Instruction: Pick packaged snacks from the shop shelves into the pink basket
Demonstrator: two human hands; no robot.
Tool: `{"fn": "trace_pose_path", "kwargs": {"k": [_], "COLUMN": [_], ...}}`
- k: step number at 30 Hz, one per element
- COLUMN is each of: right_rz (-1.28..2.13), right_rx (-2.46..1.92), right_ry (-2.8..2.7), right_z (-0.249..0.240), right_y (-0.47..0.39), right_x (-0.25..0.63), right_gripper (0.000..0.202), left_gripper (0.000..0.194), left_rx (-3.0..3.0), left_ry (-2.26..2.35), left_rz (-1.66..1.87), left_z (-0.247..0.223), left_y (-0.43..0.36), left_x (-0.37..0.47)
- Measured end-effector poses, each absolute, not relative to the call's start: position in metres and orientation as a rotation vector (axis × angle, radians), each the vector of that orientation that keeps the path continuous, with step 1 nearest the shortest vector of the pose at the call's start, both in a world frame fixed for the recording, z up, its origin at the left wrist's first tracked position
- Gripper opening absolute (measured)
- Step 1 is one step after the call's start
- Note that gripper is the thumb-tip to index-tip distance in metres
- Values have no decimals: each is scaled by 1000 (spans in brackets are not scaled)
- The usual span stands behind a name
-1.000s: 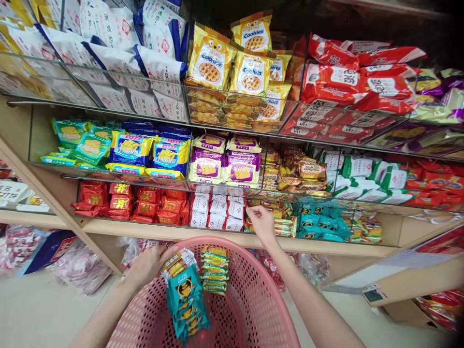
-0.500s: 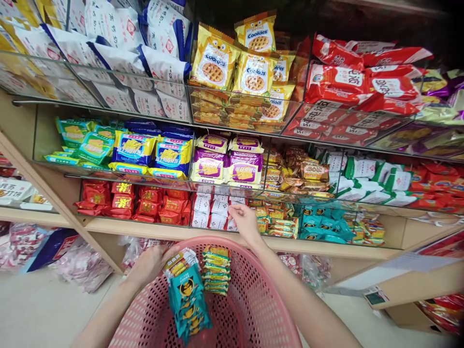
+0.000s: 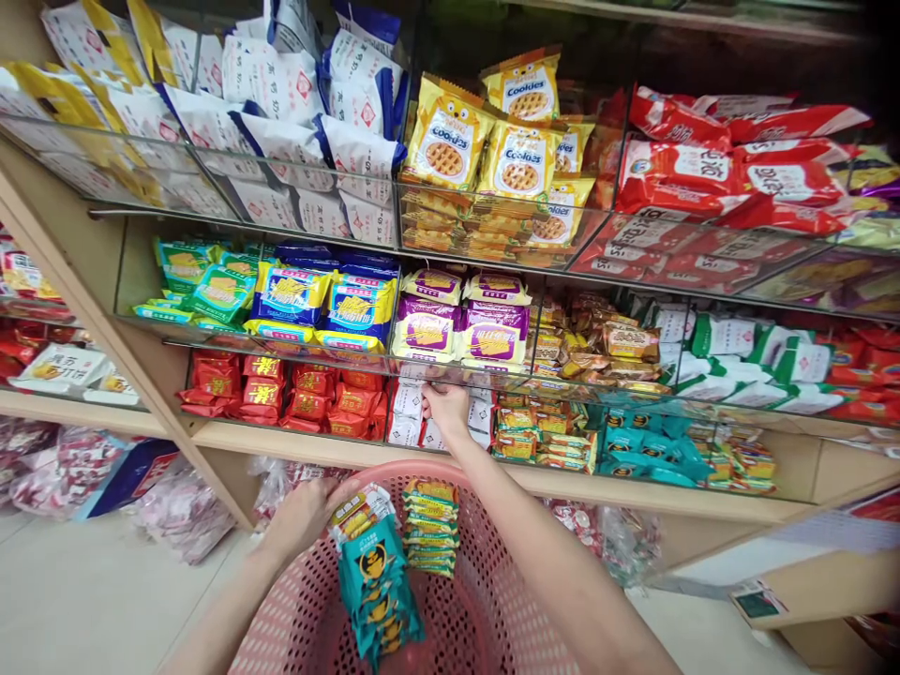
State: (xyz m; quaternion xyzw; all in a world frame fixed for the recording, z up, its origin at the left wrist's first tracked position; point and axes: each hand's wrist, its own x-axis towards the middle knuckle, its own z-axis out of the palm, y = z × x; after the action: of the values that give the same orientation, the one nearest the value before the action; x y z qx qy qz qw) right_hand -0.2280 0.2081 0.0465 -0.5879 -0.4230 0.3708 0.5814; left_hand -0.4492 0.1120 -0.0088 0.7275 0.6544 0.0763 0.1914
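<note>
My left hand (image 3: 304, 514) is closed over the left part of the rim of a pink perforated plastic basket (image 3: 485, 525). Inside the basket lie a stack of teal snack packets (image 3: 380, 581), a yellow-and-white packet (image 3: 362, 511) and a stack of small yellow-green packets (image 3: 431, 530). My right hand (image 3: 446, 410) reaches past the basket to the bottom shelf, its fingers pinched on a white snack packet (image 3: 431, 436). More white packets (image 3: 406, 412) sit on both sides of that hand. The fingertips are partly hidden among them.
Glass dividers part the shelves. Red packets (image 3: 307, 398) stand left of the white ones, yellow-orange packets (image 3: 517, 431) to the right. A glass-fronted shelf holding purple packets (image 3: 428, 323) overhangs my right hand. Bagged goods (image 3: 179, 516) lie on the floor below.
My right hand has moved left and deeper among the white packets. The view has shifted, so the shelves appear farther right. My left hand still grips the basket rim.
</note>
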Motion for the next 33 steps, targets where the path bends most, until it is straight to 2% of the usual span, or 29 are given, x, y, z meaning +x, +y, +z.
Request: {"fn": "trace_pose_path", "kwargs": {"k": [6, 17, 33], "right_rz": [1001, 1220, 1364], "right_rx": [-1351, -1184, -1043], "right_ry": [-786, -482, -351], "right_z": [59, 66, 72], "right_y": [206, 202, 161], "right_x": [-230, -236, -227], "right_gripper": [23, 8, 11], "left_gripper": [55, 57, 59], "left_rx": [2074, 2050, 2085], "left_ry": [1843, 1841, 1861], "left_rz": [215, 232, 216], "left_z": [-9, -10, -6], "left_y": [112, 113, 111], "left_x": [-447, -450, -447]}}
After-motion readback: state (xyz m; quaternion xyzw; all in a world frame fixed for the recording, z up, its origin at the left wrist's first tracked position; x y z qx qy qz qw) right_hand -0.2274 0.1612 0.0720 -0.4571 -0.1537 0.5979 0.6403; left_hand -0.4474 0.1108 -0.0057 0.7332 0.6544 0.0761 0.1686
